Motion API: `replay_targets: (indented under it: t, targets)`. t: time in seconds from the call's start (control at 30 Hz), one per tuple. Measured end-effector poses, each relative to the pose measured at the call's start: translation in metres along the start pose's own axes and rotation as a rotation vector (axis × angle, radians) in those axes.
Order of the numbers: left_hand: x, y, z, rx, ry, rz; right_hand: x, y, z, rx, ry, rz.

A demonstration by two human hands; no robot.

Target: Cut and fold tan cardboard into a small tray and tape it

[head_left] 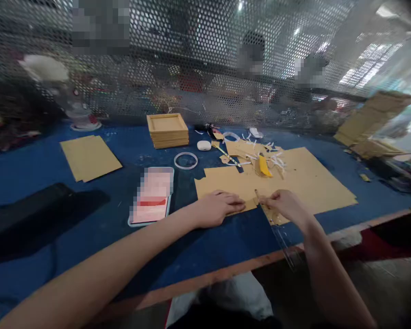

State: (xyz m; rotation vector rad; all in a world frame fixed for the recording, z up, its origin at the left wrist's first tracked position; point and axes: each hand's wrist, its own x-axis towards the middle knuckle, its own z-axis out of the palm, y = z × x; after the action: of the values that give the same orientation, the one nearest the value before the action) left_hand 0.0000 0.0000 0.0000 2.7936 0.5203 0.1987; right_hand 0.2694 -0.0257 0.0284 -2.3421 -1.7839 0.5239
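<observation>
Blue table (37, 173) carried a large tan card sheet (304, 183) at centre. Left hand (216, 208) lay flat, fingers together, pressing the sheet's near edge. Right hand (285, 204), at its 3 o'clock, was pinched shut on a thin tool (256, 195); its type could not be made out. Clear ruler (281, 237) ran toward 5 o'clock. Yellow knife (264, 166) lay at 12 o'clock.
</observation>
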Motion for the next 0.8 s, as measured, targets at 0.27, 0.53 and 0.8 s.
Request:
replay_targets:
  t: [0.27, 0.53, 0.8]
  targets:
    - [0.002, -0.002, -0.002, -0.04, 0.005, -0.005, -0.056, -0.016, 0.023, 0.82, -0.076, -0.122]
    - [0.003, -0.002, 0.0, -0.105, 0.029, -0.028, -0.086, -0.044, 0.055, 0.739, -0.076, 0.008]
    - [0.001, -0.003, 0.001, -0.157, 0.101, -0.039, -0.081, -0.064, 0.062, 0.621, -0.006, -0.015]
